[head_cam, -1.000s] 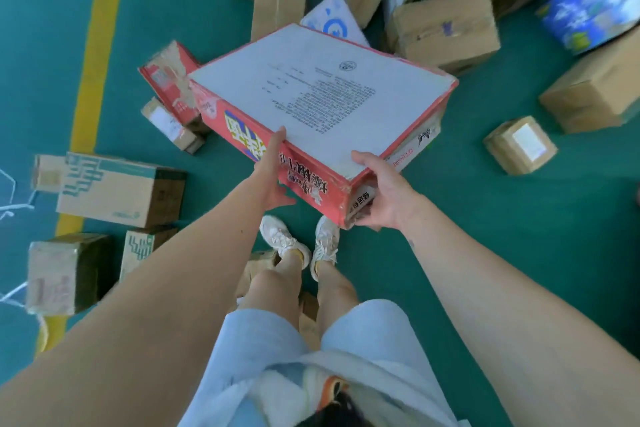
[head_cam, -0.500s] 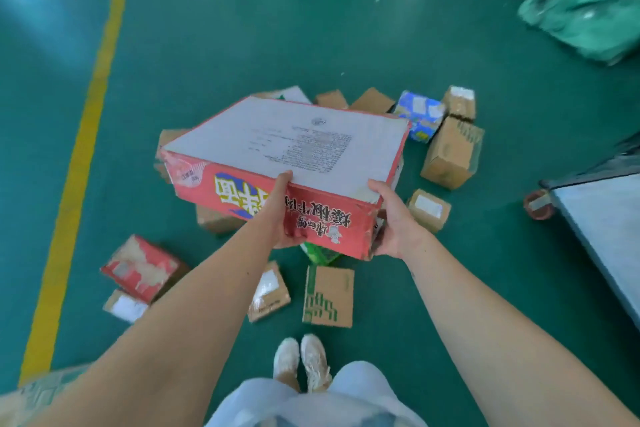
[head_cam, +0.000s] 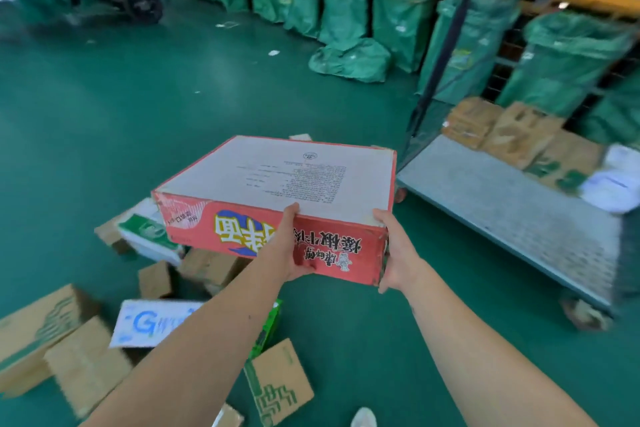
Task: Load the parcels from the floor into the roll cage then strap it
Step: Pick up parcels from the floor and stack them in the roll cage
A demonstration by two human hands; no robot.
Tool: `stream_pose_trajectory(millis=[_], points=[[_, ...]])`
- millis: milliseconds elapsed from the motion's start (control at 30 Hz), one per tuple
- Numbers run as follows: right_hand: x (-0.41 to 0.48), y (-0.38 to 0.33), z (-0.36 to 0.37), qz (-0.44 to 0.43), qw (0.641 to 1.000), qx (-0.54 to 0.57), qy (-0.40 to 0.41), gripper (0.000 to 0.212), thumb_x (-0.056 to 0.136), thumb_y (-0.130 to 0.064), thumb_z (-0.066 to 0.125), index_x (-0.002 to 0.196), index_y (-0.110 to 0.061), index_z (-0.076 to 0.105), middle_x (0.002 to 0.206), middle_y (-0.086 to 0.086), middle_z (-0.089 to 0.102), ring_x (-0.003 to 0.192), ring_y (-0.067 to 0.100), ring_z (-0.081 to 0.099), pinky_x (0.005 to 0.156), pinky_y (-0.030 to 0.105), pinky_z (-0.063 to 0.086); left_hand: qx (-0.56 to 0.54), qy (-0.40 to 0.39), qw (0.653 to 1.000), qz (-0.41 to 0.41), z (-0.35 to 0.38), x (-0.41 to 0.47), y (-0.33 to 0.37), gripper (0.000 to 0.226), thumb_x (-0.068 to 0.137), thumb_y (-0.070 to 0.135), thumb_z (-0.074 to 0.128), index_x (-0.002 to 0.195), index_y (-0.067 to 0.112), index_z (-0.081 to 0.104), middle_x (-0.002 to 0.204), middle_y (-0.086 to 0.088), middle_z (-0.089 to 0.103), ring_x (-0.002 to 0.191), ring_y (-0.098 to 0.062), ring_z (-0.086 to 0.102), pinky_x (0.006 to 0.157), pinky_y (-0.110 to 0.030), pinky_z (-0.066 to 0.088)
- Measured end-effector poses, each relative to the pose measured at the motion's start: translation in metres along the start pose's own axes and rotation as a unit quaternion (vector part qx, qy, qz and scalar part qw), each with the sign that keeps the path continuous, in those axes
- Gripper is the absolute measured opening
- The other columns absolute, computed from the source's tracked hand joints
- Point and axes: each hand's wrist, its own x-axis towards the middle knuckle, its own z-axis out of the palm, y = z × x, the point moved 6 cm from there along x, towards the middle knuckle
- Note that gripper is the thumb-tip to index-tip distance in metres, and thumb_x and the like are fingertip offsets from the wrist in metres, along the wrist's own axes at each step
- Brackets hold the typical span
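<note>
I hold a flat red carton (head_cam: 277, 184) with a white printed top in the air in front of me. My left hand (head_cam: 289, 246) grips its near side with the thumb on the top edge. At the near right corner my right hand (head_cam: 394, 253) grips it, thumb on top. The roll cage (head_cam: 512, 204) stands to the right on castors, its grey perforated deck close to the carton's right edge. Several brown parcels (head_cam: 512, 135) and a white bag (head_cam: 613, 180) lie at the deck's far side. More parcels (head_cam: 79, 350) are scattered on the green floor below my arms.
The cage's dark upright frame (head_cam: 446, 45) rises at its near left corner. Green sacks on stands (head_cam: 346, 3) line the back, one fallen sack (head_cam: 349, 61) on the floor. A wheeled vehicle (head_cam: 135, 0) is parked far left. Open green floor stretches ahead on the left.
My view has lifted from the floor to the room and swung right. The carton has risen with both hands still on it, and the roll cage deck has come fully into view.
</note>
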Motion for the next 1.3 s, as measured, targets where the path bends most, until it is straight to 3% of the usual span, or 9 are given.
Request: stream_pose_trajectory(millis=[167, 433, 533, 667, 800, 900, 1067, 1167, 1300], points=[[-0.012, -0.013, -0.088, 0.003, 0.995, 0.087, 0.037, 0.036, 0.091, -0.055, 0.056, 0.093, -0.02, 0.058, 0.09, 0.006, 0.063, 0.081, 0.022, 0.059, 0.062, 0.035, 0.039, 0.07, -0.05, 0.996, -0.022, 0.099, 0.011, -0.018, 0.066, 0.074, 0.068, 0.064, 0.114, 0.016, 0.058, 0.107, -0.013, 0.071, 0.098, -0.031, 0.064, 0.069, -0.041, 0.052], [0.011, -0.067, -0.24, -0.021, 0.985, 0.151, 0.078, 0.036, 0.09, -0.057, 0.056, 0.095, -0.021, 0.056, 0.099, 0.01, 0.062, 0.089, 0.026, 0.058, 0.069, 0.039, 0.043, 0.135, -0.099, 0.985, -0.036, 0.276, 0.048, -0.05, 0.064, 0.075, 0.065, 0.068, 0.112, 0.015, 0.058, 0.11, -0.015, 0.069, 0.105, -0.034, 0.063, 0.1, -0.058, 0.044], [0.024, -0.098, -0.297, -0.04, 0.982, 0.16, 0.088, 0.038, 0.089, -0.058, 0.057, 0.098, -0.021, 0.056, 0.1, 0.011, 0.062, 0.089, 0.027, 0.059, 0.072, 0.041, 0.046, 0.143, -0.107, 0.983, -0.049, 0.342, 0.063, -0.059, 0.07, 0.072, 0.067, 0.069, 0.114, 0.013, 0.056, 0.11, -0.015, 0.068, 0.106, -0.035, 0.062, 0.101, -0.058, 0.043], [0.037, -0.127, -0.363, -0.049, 0.977, 0.176, 0.106, 0.038, 0.088, -0.058, 0.059, 0.095, -0.021, 0.057, 0.096, 0.01, 0.064, 0.088, 0.028, 0.062, 0.09, 0.046, 0.049, 0.164, -0.121, 0.978, -0.047, 0.416, 0.081, -0.07, 0.061, 0.077, 0.065, 0.067, 0.105, 0.012, 0.057, 0.108, -0.015, 0.067, 0.105, -0.034, 0.062, 0.102, -0.058, 0.043], [0.052, -0.151, -0.415, -0.059, 0.974, 0.185, 0.114, 0.035, 0.091, -0.057, 0.056, 0.093, -0.022, 0.056, 0.094, 0.009, 0.063, 0.085, 0.026, 0.06, 0.072, 0.04, 0.047, 0.18, -0.137, 0.973, -0.056, 0.48, 0.098, -0.077, 0.065, 0.074, 0.065, 0.069, 0.107, 0.011, 0.055, 0.11, -0.016, 0.066, 0.105, -0.036, 0.061, 0.101, -0.059, 0.043], [0.074, -0.17, -0.447, -0.058, 0.972, 0.193, 0.124, 0.033, 0.091, -0.057, 0.056, 0.094, -0.023, 0.057, 0.094, 0.009, 0.064, 0.086, 0.027, 0.061, 0.072, 0.041, 0.047, 0.197, -0.141, 0.968, -0.069, 0.523, 0.122, -0.08, 0.064, 0.074, 0.066, 0.069, 0.104, 0.011, 0.053, 0.109, -0.016, 0.064, 0.104, -0.036, 0.06, 0.1, -0.059, 0.044], [0.131, -0.213, -0.496, -0.051, 0.967, 0.207, 0.141, 0.036, 0.089, -0.06, 0.058, 0.098, -0.025, 0.058, 0.1, 0.011, 0.064, 0.093, 0.028, 0.062, 0.093, 0.05, 0.048, 0.209, -0.133, 0.965, -0.089, 0.593, 0.177, -0.072, 0.072, 0.073, 0.066, 0.069, 0.114, 0.009, 0.052, 0.107, -0.016, 0.063, 0.104, -0.036, 0.059, 0.1, -0.057, 0.045], [0.171, -0.252, -0.521, -0.047, 0.966, 0.201, 0.156, 0.038, 0.088, -0.061, 0.057, 0.1, -0.025, 0.057, 0.102, 0.011, 0.063, 0.094, 0.027, 0.06, 0.097, 0.051, 0.045, 0.208, -0.124, 0.966, -0.094, 0.636, 0.215, -0.056, 0.066, 0.08, 0.063, 0.066, 0.112, 0.009, 0.046, 0.095, -0.015, 0.056, 0.1, -0.035, 0.054, 0.1, -0.056, 0.042], [0.229, -0.319, -0.545, -0.042, 0.962, 0.215, 0.163, 0.038, 0.089, -0.059, 0.057, 0.103, -0.024, 0.057, 0.102, 0.011, 0.062, 0.093, 0.027, 0.06, 0.092, 0.048, 0.047, 0.213, -0.104, 0.965, -0.116, 0.698, 0.276, -0.022, 0.064, 0.082, 0.061, 0.065, 0.111, 0.008, 0.041, 0.089, -0.013, 0.049, 0.121, -0.04, 0.048, 0.107, -0.056, 0.039]])
